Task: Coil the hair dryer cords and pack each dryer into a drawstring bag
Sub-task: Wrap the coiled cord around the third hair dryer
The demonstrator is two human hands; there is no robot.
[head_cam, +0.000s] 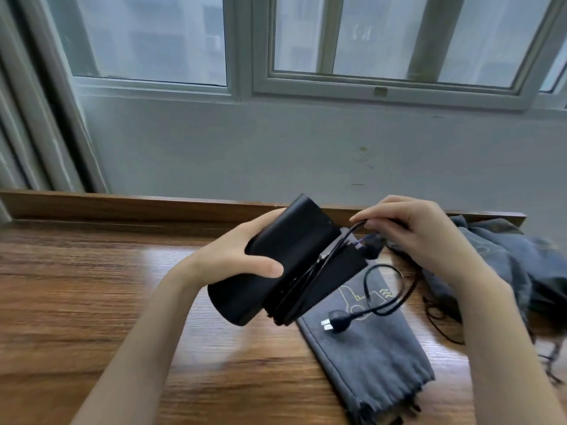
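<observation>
1. Head view: the left hand [234, 257] grips the black hair dryer [291, 246] above the table [92, 286], with fingers curled round its barrel.
2. The right hand [420, 237] pinches the cord [306, 276], already partly wound round the dryer; coiling looks nearly finished.
3. The plug [336, 320] lies on a grey drawstring bag [368, 357]. The next move is likely to wind in that loose tail, then bag the dryer.

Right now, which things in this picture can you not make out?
Head view only.
- Where the right hand pinches the cord: fingers cover it.
- The grey pile at right: blurred, partly behind the right forearm; contents unknown.
- The flat bag, near end: cut by the bottom edge.
</observation>
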